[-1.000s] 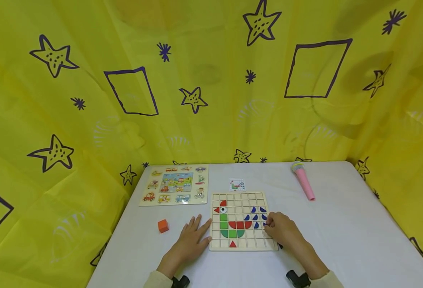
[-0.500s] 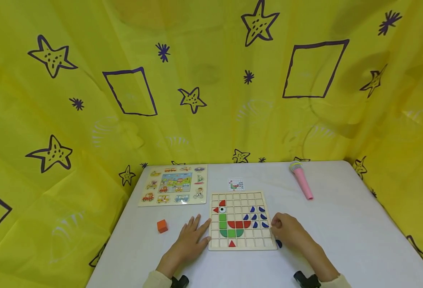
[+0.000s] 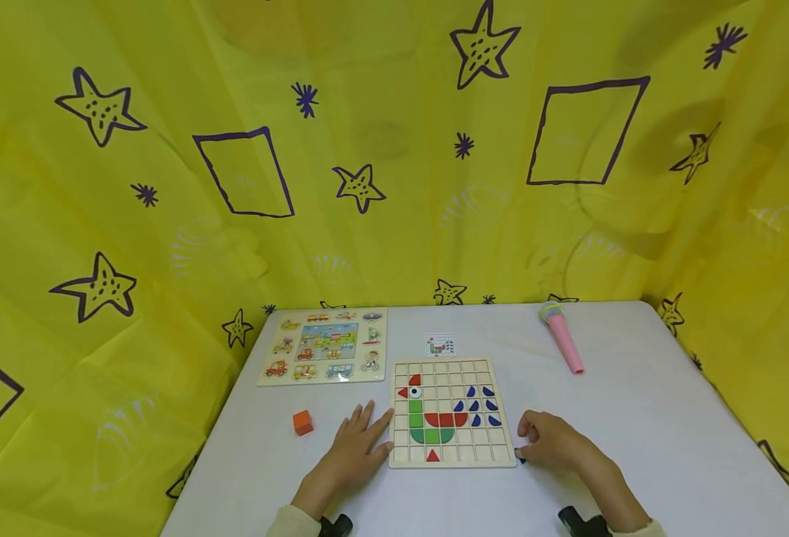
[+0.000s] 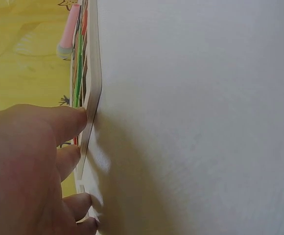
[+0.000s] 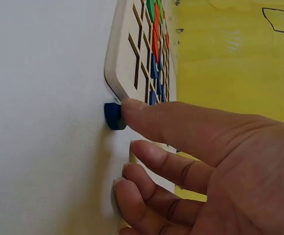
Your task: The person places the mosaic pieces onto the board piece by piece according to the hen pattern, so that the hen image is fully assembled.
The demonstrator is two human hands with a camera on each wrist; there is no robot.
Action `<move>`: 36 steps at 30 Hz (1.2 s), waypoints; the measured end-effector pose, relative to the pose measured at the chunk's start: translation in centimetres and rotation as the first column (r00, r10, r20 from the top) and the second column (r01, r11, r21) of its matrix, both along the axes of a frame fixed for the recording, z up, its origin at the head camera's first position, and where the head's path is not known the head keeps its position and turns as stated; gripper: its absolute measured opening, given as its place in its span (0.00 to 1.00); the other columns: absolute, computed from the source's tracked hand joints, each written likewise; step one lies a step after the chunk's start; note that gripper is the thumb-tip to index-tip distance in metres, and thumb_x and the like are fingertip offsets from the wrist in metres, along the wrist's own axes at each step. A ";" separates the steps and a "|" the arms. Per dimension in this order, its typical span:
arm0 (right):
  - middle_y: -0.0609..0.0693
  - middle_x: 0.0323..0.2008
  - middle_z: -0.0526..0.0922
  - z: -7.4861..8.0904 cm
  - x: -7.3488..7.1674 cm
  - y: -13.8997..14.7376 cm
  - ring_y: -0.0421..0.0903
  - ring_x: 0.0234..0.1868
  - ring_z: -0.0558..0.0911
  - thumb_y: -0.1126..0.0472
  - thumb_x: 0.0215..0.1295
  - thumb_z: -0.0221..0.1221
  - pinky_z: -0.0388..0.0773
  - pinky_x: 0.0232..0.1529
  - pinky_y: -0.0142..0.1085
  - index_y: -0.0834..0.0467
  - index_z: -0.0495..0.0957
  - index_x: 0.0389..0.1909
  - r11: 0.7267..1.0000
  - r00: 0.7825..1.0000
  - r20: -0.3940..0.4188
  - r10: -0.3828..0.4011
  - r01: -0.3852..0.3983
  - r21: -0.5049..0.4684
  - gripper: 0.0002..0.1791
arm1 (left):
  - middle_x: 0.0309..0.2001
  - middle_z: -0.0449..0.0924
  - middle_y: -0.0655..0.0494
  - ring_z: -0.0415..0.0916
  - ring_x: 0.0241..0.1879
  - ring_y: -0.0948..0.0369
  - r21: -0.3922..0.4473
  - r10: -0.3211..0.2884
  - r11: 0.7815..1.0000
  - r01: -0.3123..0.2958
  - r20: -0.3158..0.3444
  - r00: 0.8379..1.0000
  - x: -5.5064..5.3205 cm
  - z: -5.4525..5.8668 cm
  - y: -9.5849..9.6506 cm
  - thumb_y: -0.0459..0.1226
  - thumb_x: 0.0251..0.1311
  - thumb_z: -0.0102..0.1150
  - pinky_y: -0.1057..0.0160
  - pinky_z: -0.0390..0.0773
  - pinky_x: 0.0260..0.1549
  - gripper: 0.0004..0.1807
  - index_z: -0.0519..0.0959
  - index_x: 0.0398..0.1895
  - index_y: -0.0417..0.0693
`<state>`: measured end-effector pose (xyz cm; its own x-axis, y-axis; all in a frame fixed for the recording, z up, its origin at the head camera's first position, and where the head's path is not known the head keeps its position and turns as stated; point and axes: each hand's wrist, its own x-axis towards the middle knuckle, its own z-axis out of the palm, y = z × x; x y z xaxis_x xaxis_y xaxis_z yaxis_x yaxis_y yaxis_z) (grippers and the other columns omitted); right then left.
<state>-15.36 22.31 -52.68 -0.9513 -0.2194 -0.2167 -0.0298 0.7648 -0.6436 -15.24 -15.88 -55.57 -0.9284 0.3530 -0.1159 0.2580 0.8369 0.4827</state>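
A wooden grid board (image 3: 482, 453) lies on the table, bearing red, green and blue pieces in a bird shape. Beside its near right corner rests a loose dark blue rounded piece (image 5: 113, 116), mostly covered in the head view. My right hand (image 3: 558, 441) is over this piece; its thumb tip is at the piece, while the other fingers are bent and apart from it. My left hand (image 3: 356, 447) lies spread at the board's left side, fingertips touching the edge. A small picture card (image 3: 441, 344) with a similar bird lies just behind the board.
A wooden vehicle picture puzzle (image 3: 330, 377) lies at the back left. An orange cube (image 3: 303, 423) sits left of my left hand. At the back right is a pink toy microphone (image 3: 564, 339). A yellow patterned curtain (image 3: 394, 246) surrounds the white table (image 3: 636, 403).
My right hand has left a blue piece in the board's right column and moved right and toward me, down to the loose blue piece. My left hand stays put.
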 end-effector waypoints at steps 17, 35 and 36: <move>0.49 0.31 0.79 -0.3 0.3 1.4 0.48 0.35 0.76 0.62 0.64 0.70 0.77 0.37 0.44 0.61 0.78 0.36 0.994 0.997 -0.063 -0.034 0.041 0.106 0.10 | 0.84 0.51 0.40 0.44 0.83 0.37 -0.002 0.004 1.000 -0.003 0.010 1.000 0.2 0.0 -0.1 0.54 0.78 0.52 0.31 0.47 0.79 0.34 0.63 0.83 0.60; 0.47 0.27 0.78 -0.7 -0.6 2.6 0.46 0.32 0.74 0.66 0.68 0.64 0.73 0.34 0.40 0.58 0.79 0.30 0.990 0.984 -0.159 -0.080 0.097 0.102 0.06 | 0.84 0.51 0.40 0.44 0.83 0.37 -0.002 0.008 1.000 -0.008 0.010 1.000 0.1 0.2 0.1 0.54 0.78 0.52 0.30 0.48 0.79 0.34 0.64 0.83 0.60; 0.47 0.27 0.78 -0.7 -0.6 2.7 0.46 0.32 0.74 0.66 0.68 0.64 0.73 0.34 0.40 0.58 0.79 0.30 0.989 0.983 -0.159 -0.091 0.108 0.099 0.06 | 0.84 0.50 0.40 0.44 0.83 0.37 0.002 0.009 1.000 -0.009 0.013 1.000 0.1 0.1 0.1 0.54 0.78 0.52 0.30 0.47 0.79 0.34 0.64 0.83 0.60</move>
<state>-15.96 25.02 -53.41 -0.9909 -0.1054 -0.0832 -0.0422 0.8330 -0.5517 -15.14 -15.82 -55.43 -0.9298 0.3453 -0.1277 0.2443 0.8381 0.4877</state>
